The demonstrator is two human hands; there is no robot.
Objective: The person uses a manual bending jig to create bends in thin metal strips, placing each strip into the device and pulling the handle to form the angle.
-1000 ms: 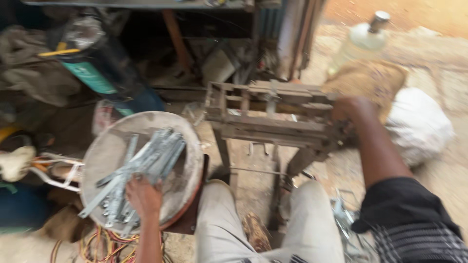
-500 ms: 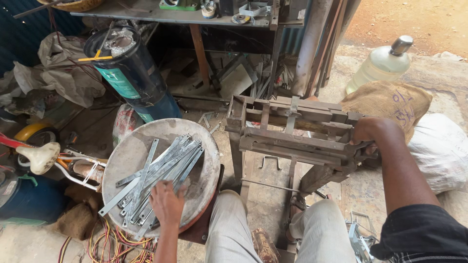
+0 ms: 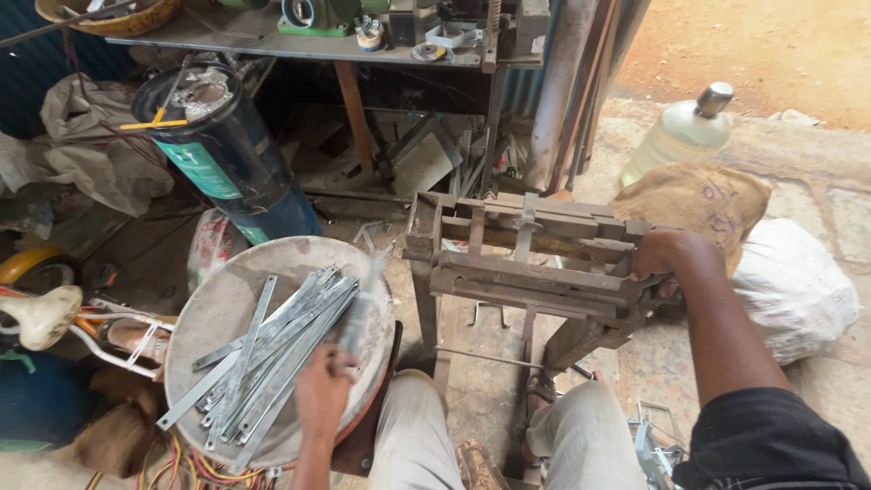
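Note:
My left hand [image 3: 322, 392] rests on a pile of flat grey metal strips [image 3: 272, 349], its fingers closed around one or more strip ends. The strips lie in a wide round metal pan [image 3: 218, 304] at the lower left. My right hand [image 3: 665, 259] grips the right end of a rusty metal bending machine [image 3: 526, 263] that stands in front of my knees [image 3: 581, 436].
A dark blue drum [image 3: 227, 154] stands behind the pan. A cluttered shelf [image 3: 299, 36] runs along the top. A plastic bottle [image 3: 680, 132], a brown sack [image 3: 703, 204] and a white sack [image 3: 794, 286] lie at the right. Wires and a white bicycle saddle [image 3: 41, 318] sit at the left.
The view has tilted up and steadied. My left hand has shifted right over the strips. My right hand stays on the machine's right end.

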